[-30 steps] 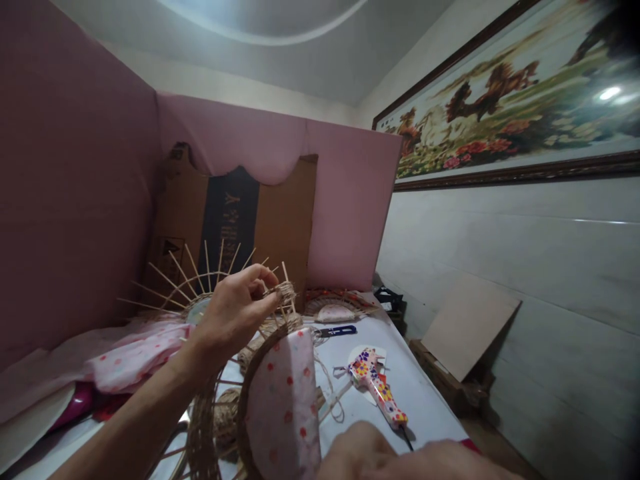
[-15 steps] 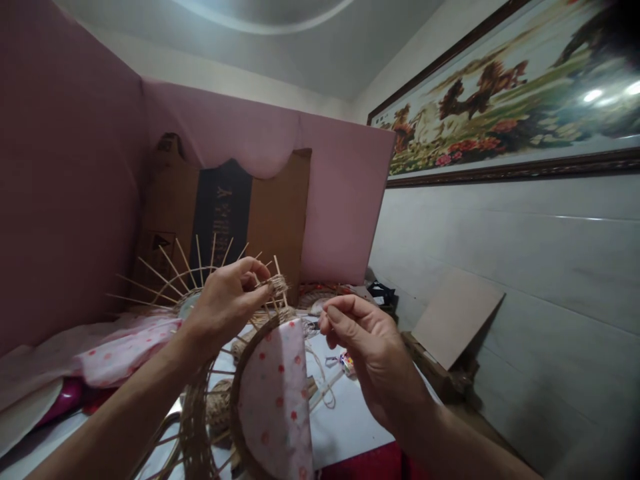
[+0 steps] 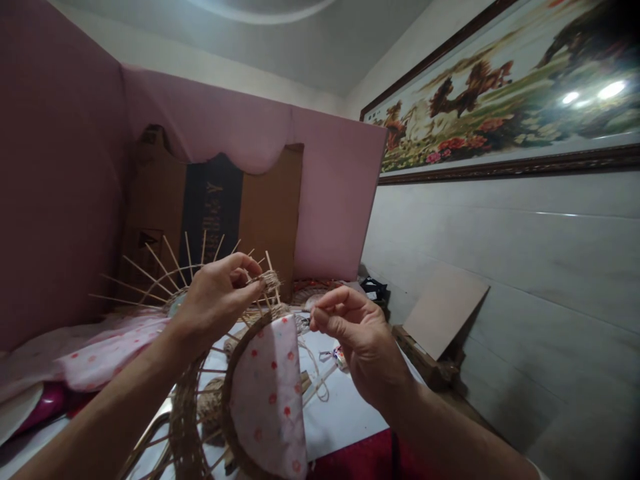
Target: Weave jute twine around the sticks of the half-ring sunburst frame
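Pinching woven twine (image 3: 271, 283), left hand (image 3: 220, 290); right hand (image 3: 357, 337), hold unclear, part-hiding glue gun (image 3: 341, 358)

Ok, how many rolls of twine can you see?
2. The nearer roll is left of the spotted fabric; the other roll is farther back, showing just below the left hand. More may be hidden behind the fabric.
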`<state>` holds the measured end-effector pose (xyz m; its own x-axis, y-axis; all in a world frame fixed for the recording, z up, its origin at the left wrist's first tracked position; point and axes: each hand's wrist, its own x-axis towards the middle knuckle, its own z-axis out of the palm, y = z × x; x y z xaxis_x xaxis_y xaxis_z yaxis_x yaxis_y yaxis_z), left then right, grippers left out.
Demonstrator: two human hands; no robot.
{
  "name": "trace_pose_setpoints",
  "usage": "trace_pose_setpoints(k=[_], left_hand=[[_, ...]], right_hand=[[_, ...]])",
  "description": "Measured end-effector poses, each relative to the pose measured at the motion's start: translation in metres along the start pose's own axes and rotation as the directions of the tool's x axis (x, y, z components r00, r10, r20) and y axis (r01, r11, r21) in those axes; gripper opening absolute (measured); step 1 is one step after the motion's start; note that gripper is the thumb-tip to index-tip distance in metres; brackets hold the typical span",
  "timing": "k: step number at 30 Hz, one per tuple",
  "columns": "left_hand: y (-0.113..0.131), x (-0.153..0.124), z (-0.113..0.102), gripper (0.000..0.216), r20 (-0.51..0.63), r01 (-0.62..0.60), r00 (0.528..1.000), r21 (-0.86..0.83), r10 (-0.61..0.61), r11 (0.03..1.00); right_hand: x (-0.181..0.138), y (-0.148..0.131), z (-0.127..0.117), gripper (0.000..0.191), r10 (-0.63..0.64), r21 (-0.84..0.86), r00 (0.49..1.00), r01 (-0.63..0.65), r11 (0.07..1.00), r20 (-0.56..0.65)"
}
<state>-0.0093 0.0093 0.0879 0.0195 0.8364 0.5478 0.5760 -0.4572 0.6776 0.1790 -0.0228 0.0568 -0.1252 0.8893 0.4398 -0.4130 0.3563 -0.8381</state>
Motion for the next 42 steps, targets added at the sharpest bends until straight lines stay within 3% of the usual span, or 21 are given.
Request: trace_pose_setpoints(k=[10, 17, 20, 24, 29, 38, 42], left_hand=[[-0.003, 0.001, 0.002, 0.016, -0.007, -0.011, 1.0, 0.009, 0.011, 1.0], [-0.002, -0.001, 0.001, 0.014, 0.003, -0.004, 1.0, -0.014, 0.004, 1.0], [-0.003, 0.0, 0.001, 0.014, 0.003, -0.012, 1.0, -0.024, 0.012, 1.0], [-0.002, 0.0, 0.001, 0.014, -0.002, -0.006, 1.0, -0.013, 0.006, 1.0], [0.004, -0.002, 0.001, 0.013, -0.01, 0.008, 1.0, 0.015, -0.008, 1.0], [-0.002, 0.001, 0.002, 0.015, 0.007, 0.01, 1.0, -0.022, -0.01, 1.0], [-0.004, 0.002, 0.002, 0.012, 0.006, 0.008, 1.0, -0.005, -0.008, 1.0]], right_hand=[[0.004, 0.005, -0.005, 0.009, 0.006, -0.097, 1.0, -0.007, 0.995, -0.014], [0.006, 0.009, -0.006, 0.031, -0.047, -0.232, 0.999, 0.047, 0.972, 0.003], [0.006, 0.008, -0.004, 0.026, -0.046, -0.267, 0.999, 0.043, 0.963, -0.007], [0.008, 0.01, -0.005, 0.003, -0.062, -0.233, 0.997, 0.049, 0.971, -0.049], [0.011, 0.014, -0.008, 0.016, -0.052, -0.245, 0.997, 0.036, 0.969, -0.063], [0.018, 0.021, -0.012, 0.015, 0.053, -0.128, 0.996, -0.062, 0.99, -0.069], [0.02, 0.022, -0.014, 0.015, 0.12, -0.044, 0.993, -0.119, 0.992, 0.004]])
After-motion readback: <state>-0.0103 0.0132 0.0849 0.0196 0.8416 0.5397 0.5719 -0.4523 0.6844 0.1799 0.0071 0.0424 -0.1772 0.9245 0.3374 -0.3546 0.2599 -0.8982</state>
